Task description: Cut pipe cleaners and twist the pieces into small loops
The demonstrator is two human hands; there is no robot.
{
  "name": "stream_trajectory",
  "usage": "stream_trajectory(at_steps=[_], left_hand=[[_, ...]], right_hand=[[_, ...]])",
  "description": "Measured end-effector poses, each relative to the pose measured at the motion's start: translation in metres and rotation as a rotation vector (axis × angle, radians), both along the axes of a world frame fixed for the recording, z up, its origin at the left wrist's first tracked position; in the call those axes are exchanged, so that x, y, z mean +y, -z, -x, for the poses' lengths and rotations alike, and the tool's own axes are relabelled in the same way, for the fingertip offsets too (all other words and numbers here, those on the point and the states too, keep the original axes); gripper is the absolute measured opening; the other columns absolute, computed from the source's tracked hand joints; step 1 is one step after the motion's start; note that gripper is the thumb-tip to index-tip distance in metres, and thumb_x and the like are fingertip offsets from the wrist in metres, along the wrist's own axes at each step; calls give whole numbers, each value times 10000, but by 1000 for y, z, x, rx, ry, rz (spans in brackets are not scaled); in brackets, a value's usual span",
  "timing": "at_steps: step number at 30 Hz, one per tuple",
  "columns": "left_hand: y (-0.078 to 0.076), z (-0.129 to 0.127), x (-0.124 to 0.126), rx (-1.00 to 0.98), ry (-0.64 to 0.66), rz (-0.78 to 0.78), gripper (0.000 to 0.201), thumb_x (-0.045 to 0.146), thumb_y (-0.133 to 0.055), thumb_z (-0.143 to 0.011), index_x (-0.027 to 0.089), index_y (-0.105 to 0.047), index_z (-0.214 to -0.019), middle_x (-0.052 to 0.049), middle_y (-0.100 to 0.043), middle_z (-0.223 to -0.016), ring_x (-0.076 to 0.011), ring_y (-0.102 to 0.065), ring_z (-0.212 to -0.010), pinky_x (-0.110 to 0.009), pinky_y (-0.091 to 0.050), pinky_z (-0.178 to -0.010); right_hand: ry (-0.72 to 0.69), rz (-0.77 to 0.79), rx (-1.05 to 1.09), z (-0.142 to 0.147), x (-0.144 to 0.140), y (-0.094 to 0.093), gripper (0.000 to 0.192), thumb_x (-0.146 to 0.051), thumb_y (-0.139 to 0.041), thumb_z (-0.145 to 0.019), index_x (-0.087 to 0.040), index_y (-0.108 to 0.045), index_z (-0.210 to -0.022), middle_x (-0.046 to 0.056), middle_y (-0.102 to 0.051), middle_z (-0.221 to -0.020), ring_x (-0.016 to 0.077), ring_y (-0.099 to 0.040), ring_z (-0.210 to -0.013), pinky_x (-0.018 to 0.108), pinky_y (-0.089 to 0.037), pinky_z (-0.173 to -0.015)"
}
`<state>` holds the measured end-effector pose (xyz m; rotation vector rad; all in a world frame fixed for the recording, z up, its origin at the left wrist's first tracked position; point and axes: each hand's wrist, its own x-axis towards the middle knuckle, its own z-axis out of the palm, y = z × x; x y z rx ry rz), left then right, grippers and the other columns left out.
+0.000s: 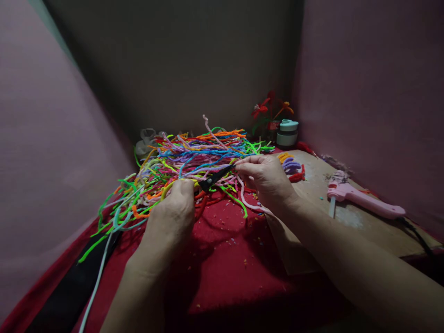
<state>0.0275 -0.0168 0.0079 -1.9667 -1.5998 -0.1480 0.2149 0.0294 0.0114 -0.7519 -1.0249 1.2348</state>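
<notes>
My left hand (pixel 175 210) is closed around the handles of a pair of scissors. Yellow shows beside its fingers, and the dark blades (pixel 217 178) point right and away from me. At the blade tips, the fingertips of my right hand (pixel 267 178) are pinched together; whatever lies between them is too small to make out. Just beyond both hands spreads a tangled heap of pipe cleaners (pixel 197 152) in many colours. A pale pink pipe cleaner (pixel 244 196) curves down beneath my right hand, beside a bright green one (pixel 236 201).
A pink glue gun (pixel 364 199) rests on a brown board (pixel 312 185) at right, near purple pipe-cleaner loops (pixel 290 165). Behind stand a mint-lidded container (pixel 287 133) and red flowers (pixel 260 108). Small clippings dot the red cloth (pixel 229 263). A white cord (pixel 99 277) runs along the left.
</notes>
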Motion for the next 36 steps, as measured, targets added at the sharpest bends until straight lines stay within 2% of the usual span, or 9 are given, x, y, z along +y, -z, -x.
stream_trajectory(at_steps=[11, 17, 25, 29, 33, 35, 36], left_hand=[[0, 5, 3, -40, 72, 17, 156, 70, -368, -819, 173, -417, -926, -69, -534, -878, -176, -565, -690, -269, -387, -546], [-1, 4, 1, -41, 83, -1, 133, 78, -379, -819, 174, -428, -897, -59, -524, -846, -174, -551, -664, -272, -360, -528], [6, 2, 4, -60, 102, -20, 63, 177, -387, -866, 171, -449, -876, -50, -534, -788, -165, -546, -629, -263, -357, -522], [8, -5, 4, -154, 179, -8, 93, 115, -382, -829, 186, -441, -846, -46, -544, -764, -158, -544, -654, -253, -375, -563], [0, -2, 2, -376, 213, -27, 62, 156, -431, -778, 206, -395, -779, -8, -511, -696, -133, -489, -593, -239, -348, -532], [-7, 6, 1, -470, 251, 60, 70, 189, -431, -766, 213, -369, -744, 22, -474, -651, -112, -442, -552, -223, -330, -516], [-9, 12, 1, -488, 278, 154, 79, 195, -417, -762, 214, -356, -717, 32, -457, -633, -103, -419, -537, -217, -324, -512]], right_hand=[[-11, -1, -47, 0, -4, -5, 54, -132, -614, -602, -124, -585, -556, -41, -471, -451, 41, -346, -425, 224, -220, -443], [-76, 20, -22, -1, -5, -5, 157, -126, -604, -610, -143, -512, -484, -54, -419, -418, 33, -298, -395, 227, -160, -417], [-122, 45, 36, -1, -5, -9, 123, -126, -602, -610, -150, -510, -532, -88, -337, -378, 26, -204, -356, 230, -91, -389], [-122, 89, 44, 4, -7, -4, 105, -116, -611, -584, -150, -521, -545, -87, -359, -387, 23, -209, -362, 223, -100, -383], [-105, 79, 58, 7, -8, -1, 82, -137, -632, -588, -145, -550, -589, -85, -386, -417, 22, -220, -375, 217, -113, -383], [-86, 76, 90, 4, -5, -3, 103, -152, -644, -589, -148, -541, -585, -96, -344, -401, 22, -198, -373, 219, -101, -383], [-75, 76, 106, 2, -4, -4, 119, -159, -651, -587, -149, -533, -578, -102, -321, -392, 21, -185, -371, 220, -92, -382]])
